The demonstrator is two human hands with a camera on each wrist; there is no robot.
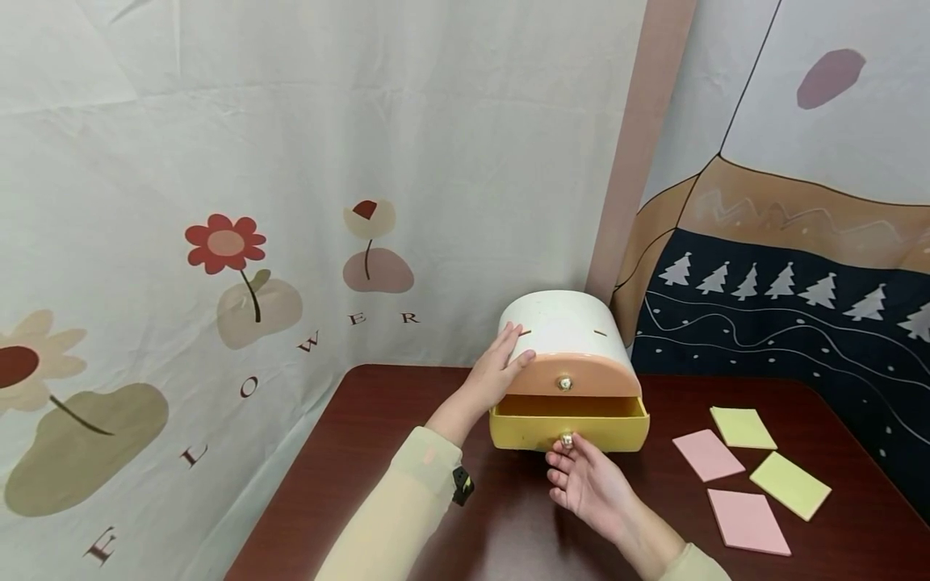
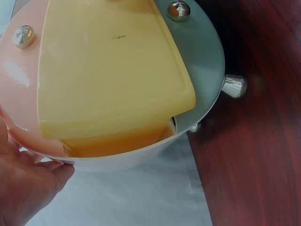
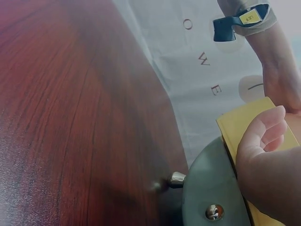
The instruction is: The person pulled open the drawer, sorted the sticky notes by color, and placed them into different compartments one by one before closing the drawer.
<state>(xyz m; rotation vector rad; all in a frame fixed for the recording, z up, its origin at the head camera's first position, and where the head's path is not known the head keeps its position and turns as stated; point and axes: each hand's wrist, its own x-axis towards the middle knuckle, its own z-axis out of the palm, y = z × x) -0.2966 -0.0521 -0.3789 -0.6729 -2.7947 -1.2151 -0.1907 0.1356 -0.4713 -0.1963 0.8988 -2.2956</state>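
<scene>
A small rounded cabinet with a white shell [image 1: 559, 319] stands on the table. Its middle yellow drawer [image 1: 519, 433] is pulled out, beneath a closed peach drawer [image 1: 534, 375]. My left hand [image 1: 494, 371] rests along the cabinet's left side with fingers extended; the left wrist view shows that hand [image 2: 28, 183] at the shell's edge. At the front, my right hand [image 1: 592, 488] pinches the yellow drawer's metal knob [image 1: 567, 440] between thumb and fingers. Below sits a closed green drawer [image 2: 204, 56] with its own round knob [image 2: 178, 10]. The yellow drawer's floor is mostly hidden.
Two pink sticky-note pads [image 1: 708, 455] [image 1: 748, 520] and two yellow-green ones [image 1: 743, 428] [image 1: 790, 484] lie right of the cabinet on the dark red table [image 1: 363, 484]. A printed curtain [image 1: 450, 202] hangs behind. Short metal feet [image 2: 234, 86] support the cabinet.
</scene>
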